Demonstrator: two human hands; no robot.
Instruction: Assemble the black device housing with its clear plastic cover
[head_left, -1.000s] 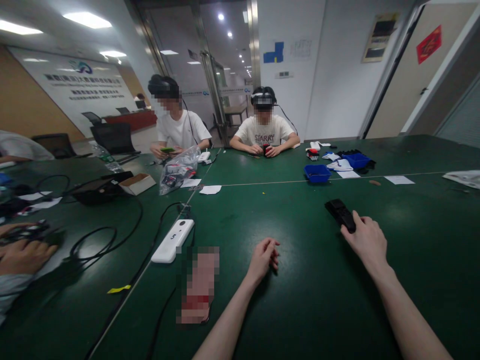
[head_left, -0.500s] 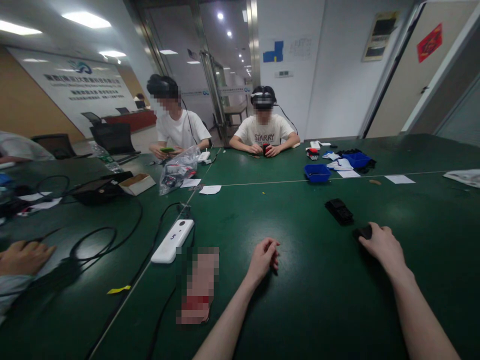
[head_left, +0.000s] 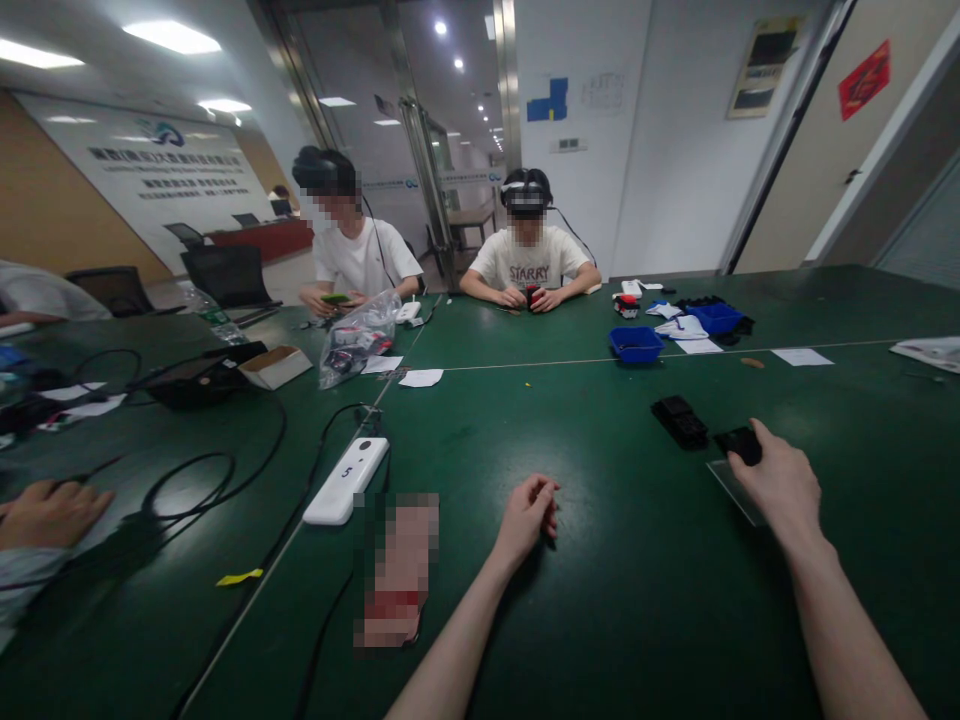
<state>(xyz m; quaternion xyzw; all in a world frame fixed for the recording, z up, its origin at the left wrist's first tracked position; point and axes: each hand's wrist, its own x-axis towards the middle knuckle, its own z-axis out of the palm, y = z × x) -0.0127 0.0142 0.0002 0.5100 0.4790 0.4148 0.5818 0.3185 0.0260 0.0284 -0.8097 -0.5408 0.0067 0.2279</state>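
Observation:
My right hand [head_left: 784, 480] grips a small black flat object [head_left: 737, 444] between thumb and fingers. Under that hand shows a thin pale grey, glassy-looking rectangle [head_left: 735, 492]; whether it is joined to the black piece I cannot tell. Just left of these lies a stack of black flat pieces [head_left: 679, 421] on the green table [head_left: 615, 600]. My left hand [head_left: 527, 518] rests on its side on the table, fingers loosely curled and slightly apart, with nothing seen in it.
A white power bank [head_left: 347, 482] marked 5 and a blurred-out pinkish object [head_left: 401, 560] lie left of my left hand. Black cables [head_left: 214, 480] run further left, near another person's hand [head_left: 52, 515]. A blue tray [head_left: 635, 345] stands ahead. Two people sit opposite.
My right hand has shifted slightly right with the black object and tilted it. The pale grey rectangle has come into view beneath it. My left hand stays put.

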